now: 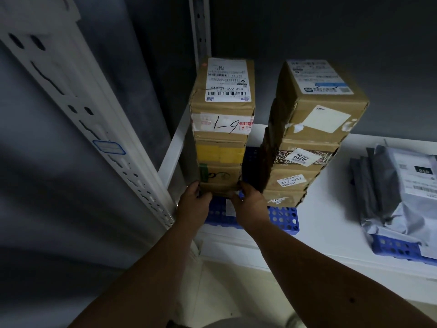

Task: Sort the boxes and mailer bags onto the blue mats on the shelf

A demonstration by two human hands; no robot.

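Note:
Two tall stacks of cardboard boxes stand on a blue perforated mat (282,216) at the left end of the white shelf. My left hand (193,202) and my right hand (248,204) grip the two lower corners of the bottom box (218,185) in the left stack (222,129), whose top box bears a white label and a "1-6" mark. The right stack (307,138) stands beside it, apart from my hands. At the far right, grey mailer bags (387,185) lie piled on a second blue mat (399,247).
A white perforated upright post (94,129) runs down the left side, and a thinner rear post (199,27) stands behind the left stack. The white shelf board (331,223) shows between the two mats. Dark wall lies behind.

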